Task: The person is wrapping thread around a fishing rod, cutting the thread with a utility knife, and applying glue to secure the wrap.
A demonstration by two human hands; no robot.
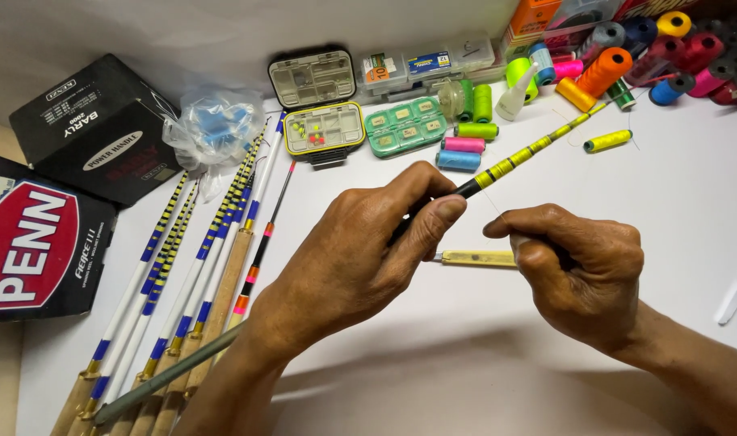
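The left hand [360,250] clamps a slim rod [514,161], black with yellow bands, holding it slanted above the white bench [691,210], likely to steady it. The right hand [582,270] is pinched closed beside it, perhaps on thread; a small yellow tool [475,258] lies beneath.

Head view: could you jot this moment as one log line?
left hand: grips rod | right hand: pinched beside rod | rods: lying left | table

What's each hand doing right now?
Left hand: closed around the thin rod with yellow-and-black bands.
Right hand: fingers curled shut; what it pinches cannot be told.
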